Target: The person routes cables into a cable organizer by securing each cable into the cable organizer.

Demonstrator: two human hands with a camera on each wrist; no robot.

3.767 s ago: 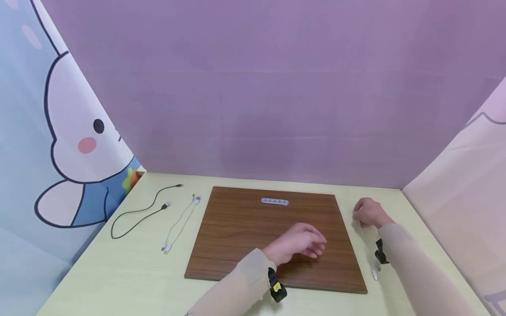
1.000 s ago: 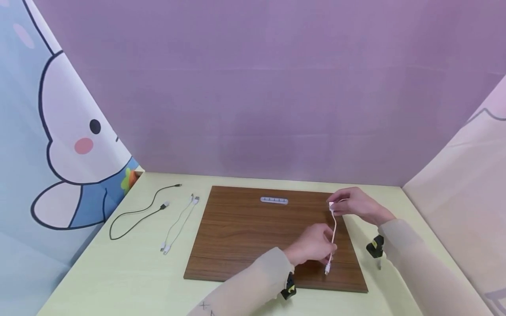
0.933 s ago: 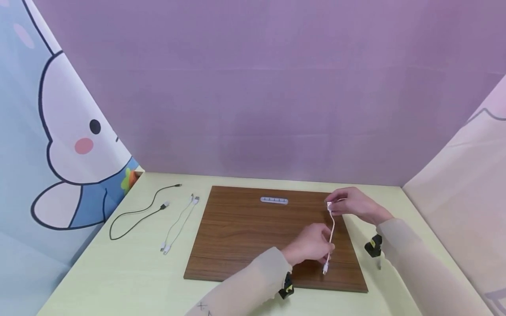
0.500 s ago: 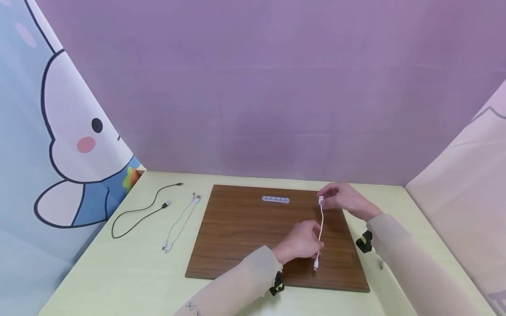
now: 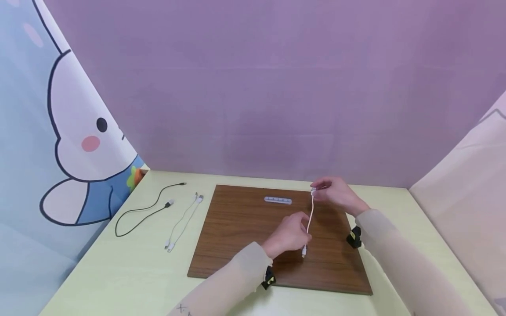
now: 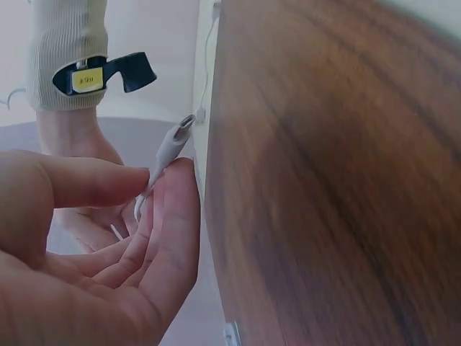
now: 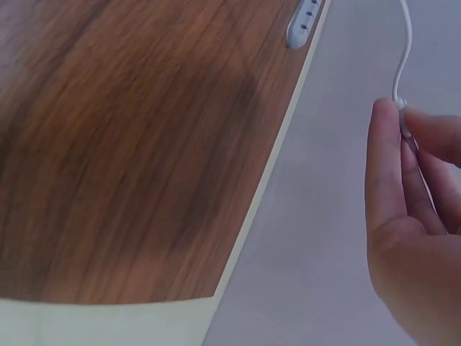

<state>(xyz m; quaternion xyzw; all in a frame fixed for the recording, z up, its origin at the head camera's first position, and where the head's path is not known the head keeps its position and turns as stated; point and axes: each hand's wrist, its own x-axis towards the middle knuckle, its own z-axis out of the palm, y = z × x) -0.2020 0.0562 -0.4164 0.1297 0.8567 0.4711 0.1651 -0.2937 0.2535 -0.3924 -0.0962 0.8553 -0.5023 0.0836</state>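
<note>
A short white USB cable [image 5: 310, 219] is stretched between both hands above the brown wooden board [image 5: 237, 228]. My left hand [image 5: 290, 232] pinches its lower part between thumb and fingers, and the USB-C plug [image 6: 173, 140] sticks out past the fingertips. My right hand [image 5: 336, 193] pinches the USB-A plug [image 5: 313, 191] at the upper end; in the right wrist view the fingers cover most of that plug. Left of the right hand, a pale cable clip strip [image 5: 278, 200] with several slots lies near the board's far edge.
On the pale table [image 5: 118, 272], left of the board, lie a black USB cable [image 5: 136, 210] and white cables [image 5: 186, 224]. Another white cable [image 6: 207, 72] lies beside the board in the left wrist view. A purple curtain [image 5: 253, 96] hangs behind.
At first the right hand was at the table right of the board and the left hand held nothing. Now both hold the white cable and have moved it left, toward the clip strip.
</note>
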